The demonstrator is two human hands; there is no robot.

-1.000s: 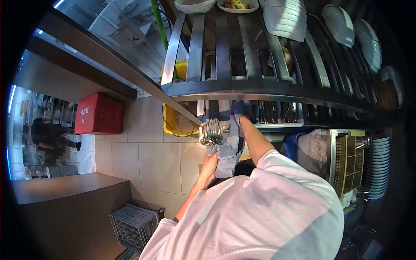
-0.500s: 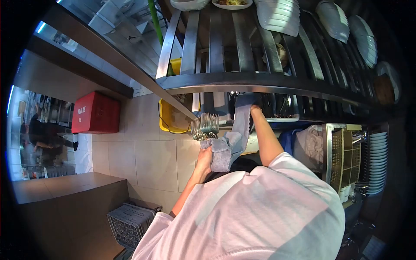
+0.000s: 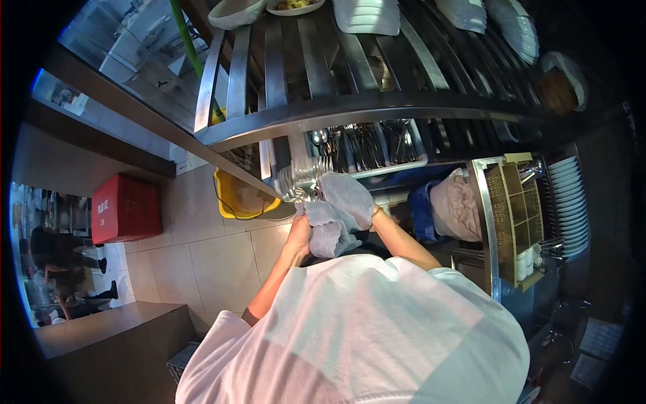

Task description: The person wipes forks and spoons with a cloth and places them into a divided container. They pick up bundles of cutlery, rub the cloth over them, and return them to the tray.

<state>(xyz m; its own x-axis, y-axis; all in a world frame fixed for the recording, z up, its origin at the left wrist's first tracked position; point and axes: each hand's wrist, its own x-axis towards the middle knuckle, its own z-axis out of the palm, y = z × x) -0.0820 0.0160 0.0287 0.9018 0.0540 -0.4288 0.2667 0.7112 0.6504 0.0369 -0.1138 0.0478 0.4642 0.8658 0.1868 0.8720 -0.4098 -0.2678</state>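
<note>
A bundle of forks [image 3: 299,178] stands out past a grey cloth [image 3: 333,232], tines up, in front of my body. My left hand [image 3: 300,232] is wrapped round the cloth and the handle end of the forks, whose handles are covered. On the other side, my right hand [image 3: 375,214] is under a raised flap of the same cloth, and its fingers are mostly hidden. Just beyond the forks, a cutlery tray [image 3: 393,170] holds spoons and other cutlery in compartments below the slatted shelf.
Plates and bowls stand on the metal shelf [image 3: 309,116] overhead. A yellow bucket [image 3: 235,202] and a red box [image 3: 126,209] are at the left. To the right are a beige rack [image 3: 515,222] and stacked plates [image 3: 568,205]. Part of a person [image 3: 57,249] shows far left.
My right hand has come back from the cutlery tray towards the forks, bringing its end of the cloth along. The view has shifted, showing more of the tray.
</note>
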